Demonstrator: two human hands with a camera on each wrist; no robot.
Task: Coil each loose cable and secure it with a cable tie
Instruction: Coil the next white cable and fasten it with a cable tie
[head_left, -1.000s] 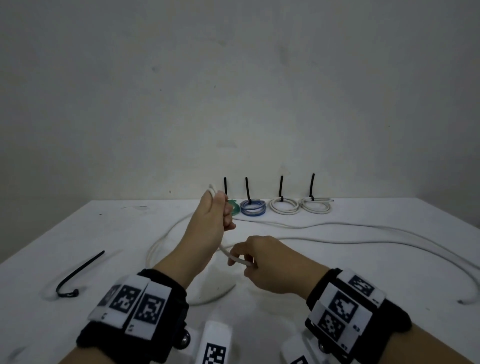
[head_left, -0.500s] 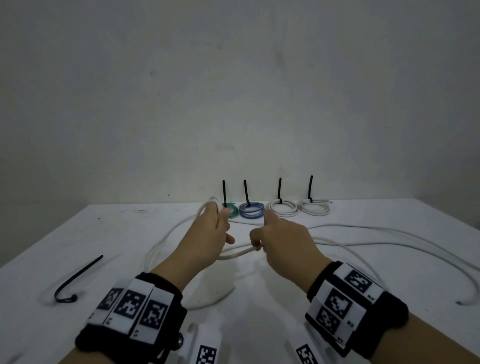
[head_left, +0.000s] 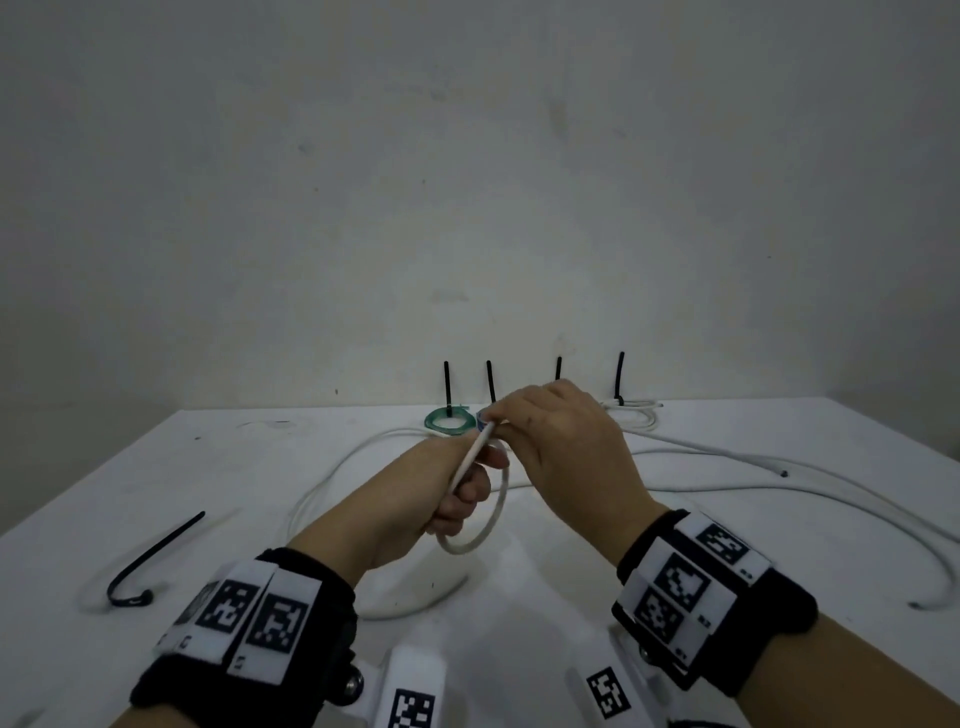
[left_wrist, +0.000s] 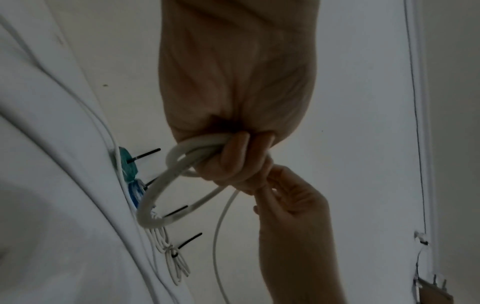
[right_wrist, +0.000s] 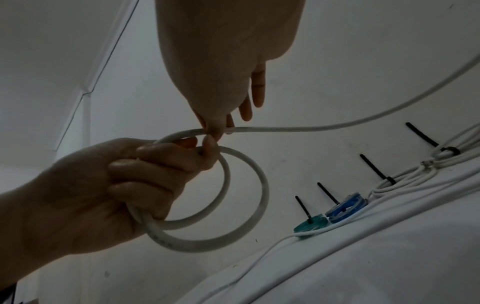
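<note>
My left hand (head_left: 457, 493) grips two loops of a thick white cable (head_left: 493, 514) held above the table. In the right wrist view the white cable (right_wrist: 244, 205) shows as two rings under the left hand (right_wrist: 145, 181). My right hand (head_left: 561, 447) pinches the cable's running length just above the left fist; thumb and forefinger of the right hand (right_wrist: 215, 125) close on it there. The loose rest of the white cable (head_left: 779, 462) trails right across the table. A spare black cable tie (head_left: 150, 561) lies at the left. In the left wrist view the left hand (left_wrist: 233, 156) clasps the white cable (left_wrist: 161, 185).
Several tied coils stand in a row by the back wall: a green coil (head_left: 449, 420), a blue coil (right_wrist: 345, 207) largely hidden behind my right hand in the head view, and a white coil (head_left: 634, 413), with black tie tails sticking up. The white table (head_left: 208, 467) meets the wall behind them.
My right hand has risen and swung over the left fist, carrying the cable round into another loop. The left hand turned and dropped a little while keeping its grip.
</note>
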